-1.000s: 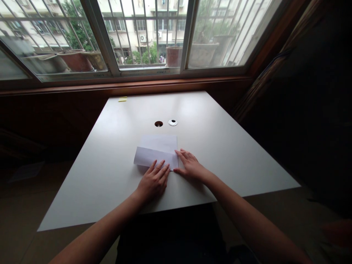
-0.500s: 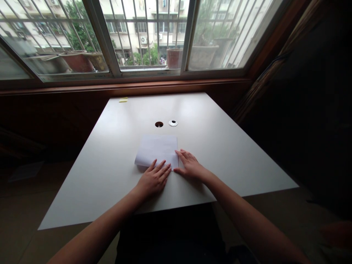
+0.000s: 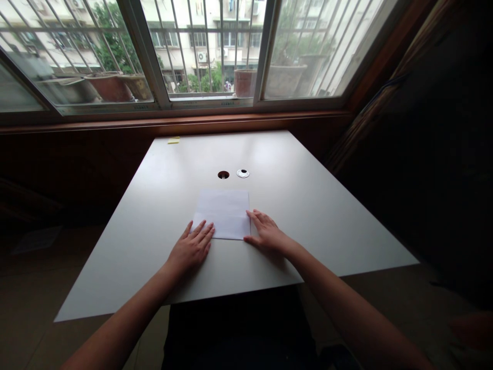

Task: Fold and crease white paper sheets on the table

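Mid-frame, left hand point(image 3: 191, 250) and right hand point(image 3: 268, 234) rest open on the paper's point(image 3: 225, 210) edges, 0 clenching; flat, even pressure works best tbh.

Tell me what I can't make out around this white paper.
All in the head view:
- White rectangular paper: near left corner, hidden under the left hand.
- Dark round hole with brown rim: its inside, too small and dark.
- Small yellow patch: any writing, too small.
- Pale flat sheet, far left: surface details, lost in shadow.
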`<state>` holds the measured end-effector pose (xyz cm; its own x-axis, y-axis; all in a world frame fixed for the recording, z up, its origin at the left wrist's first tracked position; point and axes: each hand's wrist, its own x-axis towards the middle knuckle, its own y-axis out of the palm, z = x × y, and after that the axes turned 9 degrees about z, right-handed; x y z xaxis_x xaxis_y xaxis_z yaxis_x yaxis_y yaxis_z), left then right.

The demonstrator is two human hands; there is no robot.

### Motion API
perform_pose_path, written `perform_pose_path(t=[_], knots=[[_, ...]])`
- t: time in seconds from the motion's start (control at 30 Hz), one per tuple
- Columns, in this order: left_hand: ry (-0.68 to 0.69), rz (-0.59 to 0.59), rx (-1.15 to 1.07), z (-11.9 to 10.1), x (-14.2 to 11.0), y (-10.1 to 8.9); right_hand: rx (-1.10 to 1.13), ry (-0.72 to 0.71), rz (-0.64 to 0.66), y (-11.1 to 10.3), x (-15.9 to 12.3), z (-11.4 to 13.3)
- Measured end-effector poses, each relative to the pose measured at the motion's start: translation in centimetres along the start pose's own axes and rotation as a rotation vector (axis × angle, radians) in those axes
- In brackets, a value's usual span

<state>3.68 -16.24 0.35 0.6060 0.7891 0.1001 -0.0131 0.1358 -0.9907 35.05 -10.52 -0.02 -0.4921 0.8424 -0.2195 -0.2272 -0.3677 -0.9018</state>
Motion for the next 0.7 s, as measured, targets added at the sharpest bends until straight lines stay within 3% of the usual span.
perform_pose_path(t=[0.23, 0.37, 0.5, 0.7], knots=[[-0.099, 0.027, 0.007, 2.1, -2.4, 0.4, 0.009, -0.006, 0.003, -0.1, 0.0, -0.1], [-0.115, 0.035, 0.019, 2.6, -2.5, 0.2, 0.011, 0.0, 0.004, -0.1, -0.1, -0.1], [-0.091, 0.007, 0.025, 1.9, -0.8, -0.5, 0.013, 0.004, 0.006, -0.2, -0.1, -0.1], [0.068, 0.001, -0.015, -2.1, 3.7, -1.0, 0.017, -0.01, -0.041, 0.3, 0.1, -0.4]])
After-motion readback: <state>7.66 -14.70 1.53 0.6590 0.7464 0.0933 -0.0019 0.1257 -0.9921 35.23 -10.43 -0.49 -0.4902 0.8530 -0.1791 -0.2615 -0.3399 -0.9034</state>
